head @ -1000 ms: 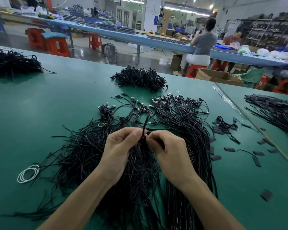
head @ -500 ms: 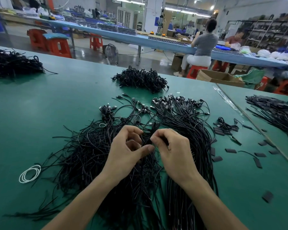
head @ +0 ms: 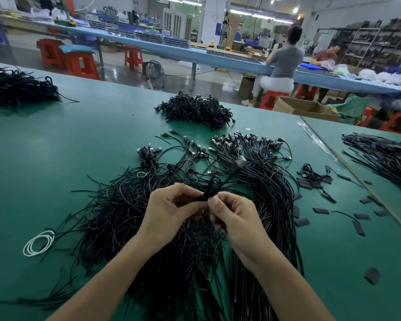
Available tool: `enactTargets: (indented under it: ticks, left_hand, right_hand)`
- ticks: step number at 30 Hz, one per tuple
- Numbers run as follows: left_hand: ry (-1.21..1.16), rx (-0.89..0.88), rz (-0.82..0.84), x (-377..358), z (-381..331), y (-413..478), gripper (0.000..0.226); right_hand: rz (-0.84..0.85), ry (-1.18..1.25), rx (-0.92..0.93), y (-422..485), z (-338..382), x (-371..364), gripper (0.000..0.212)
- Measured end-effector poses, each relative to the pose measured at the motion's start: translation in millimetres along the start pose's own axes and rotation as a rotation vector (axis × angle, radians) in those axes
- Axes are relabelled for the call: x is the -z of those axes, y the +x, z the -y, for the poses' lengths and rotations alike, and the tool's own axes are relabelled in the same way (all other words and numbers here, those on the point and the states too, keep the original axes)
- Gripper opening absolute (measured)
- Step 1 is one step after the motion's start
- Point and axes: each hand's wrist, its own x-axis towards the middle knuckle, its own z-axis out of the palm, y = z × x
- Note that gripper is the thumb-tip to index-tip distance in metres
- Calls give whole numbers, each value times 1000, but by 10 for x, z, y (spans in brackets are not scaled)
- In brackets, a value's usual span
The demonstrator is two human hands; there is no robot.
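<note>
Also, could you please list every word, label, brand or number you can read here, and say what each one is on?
No text here is legible.
Blue panel on the white pillar: possibly a sign, too small and blurred to read.
Black cable pinched by the left hand and right hand: no marking visible.
Flat black tabs on the green table: no print visible.

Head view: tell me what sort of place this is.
Probably a cable assembly workshop: heaps of loose black USB cables cover the green work table, and seated workers face a long blue bench behind.
</note>
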Motion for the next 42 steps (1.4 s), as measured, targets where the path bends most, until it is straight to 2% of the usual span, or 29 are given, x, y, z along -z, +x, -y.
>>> enactTargets:
  ticks: [2, 4, 7, 9, 12, 15, 18, 22, 23, 25, 27, 30, 32, 35, 39, 42]
  left_hand:
    - [8, 16, 25, 18, 20, 28, 17]
    - [81, 32, 60, 38, 55, 106, 15]
    - [151, 134, -31, 161, 178, 340, 21]
    - [136, 245, -202, 324, 311, 568, 21]
    - [131, 335, -412, 569, 487, 942, 16]
    - [174, 366, -522, 740, 620, 1284, 20]
    - [272, 411, -552, 840, 698, 1518, 24]
    - [463, 512, -514, 840, 691, 1624, 33]
    - [557, 482, -496, 808, 678, 1612, 35]
    - [800, 291, -425, 688, 625, 1547, 28]
    - [925, 136, -235, 513, 582, 1445, 7]
    - [1074, 241, 108, 265, 628, 1286, 32]
    - [1235, 301, 215, 182, 699, 1206, 39]
    - [1280, 280, 188, 158, 786, 1142, 28]
    - [1114, 256, 105, 147, 738, 1125, 13]
    - [927, 213, 7, 147, 621, 1095, 13]
  right_hand:
    - [52, 216, -118, 22, -2, 4, 22]
    - [27, 297, -171, 72, -42, 39, 14]
    - [-90, 124, -211, 124, -180, 183, 10]
    - [-198, -65, -242, 112, -312, 317, 11]
    - [-313, -213, -283, 69, -489, 496, 10]
    - [-329, -281, -307, 44, -565, 588, 11]
    - [-308, -308, -303, 35, -580, 599, 11]
    - [-297, -360, -308, 48, -601, 582, 10]
    - [-297, -368, -308, 56, -605, 577, 10]
    - [-297, -377, -303, 66, -603, 557, 11]
    - [-298, -386, -299, 81, -593, 528, 12]
    - [-291, -413, -303, 98, -580, 497, 14]
    - [-283, -425, -309, 92, -577, 489, 14]
    - [-284, -436, -312, 69, -577, 504, 13]
    - [-291, -433, -322, 59, -574, 515, 13]
    - [-286, -432, -329, 62, -555, 502, 13]
